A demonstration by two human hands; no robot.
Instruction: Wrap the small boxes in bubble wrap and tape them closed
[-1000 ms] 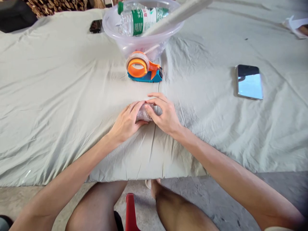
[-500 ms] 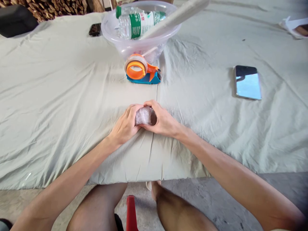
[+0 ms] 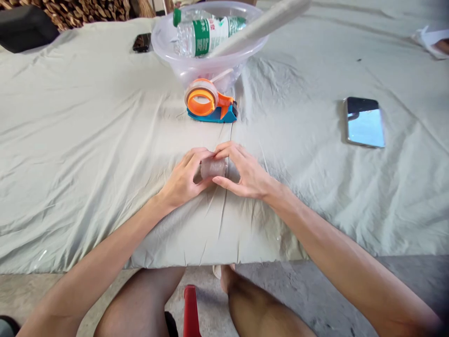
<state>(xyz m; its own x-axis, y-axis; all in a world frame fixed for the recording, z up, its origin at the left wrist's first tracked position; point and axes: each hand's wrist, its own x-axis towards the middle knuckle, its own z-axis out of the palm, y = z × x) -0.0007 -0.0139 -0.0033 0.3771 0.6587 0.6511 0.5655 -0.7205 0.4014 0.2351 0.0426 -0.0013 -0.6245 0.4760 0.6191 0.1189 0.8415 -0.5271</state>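
Note:
Both my hands meet near the front middle of a cloth-covered table (image 3: 87, 154). Between them is a small object wrapped in clear plastic film (image 3: 213, 167), brownish under the film. My left hand (image 3: 184, 178) grips its left end with curled fingers. My right hand (image 3: 245, 171) pinches its right end and top with thumb and fingers. Just beyond them stands an orange and blue tape dispenser (image 3: 208, 102) with a roll of clear tape.
A clear plastic bowl (image 3: 168, 47) at the back holds a green-labelled water bottle (image 3: 206, 32) and a long pale roll (image 3: 263, 23). A phone (image 3: 365, 122) lies to the right, a dark phone (image 3: 141, 42) far back left. My knees and a red stool show below the table edge.
The hands turned the wrapped object between them. The right hand's fingers went from curled round its end to pinching it from above, and the object now lies more level.

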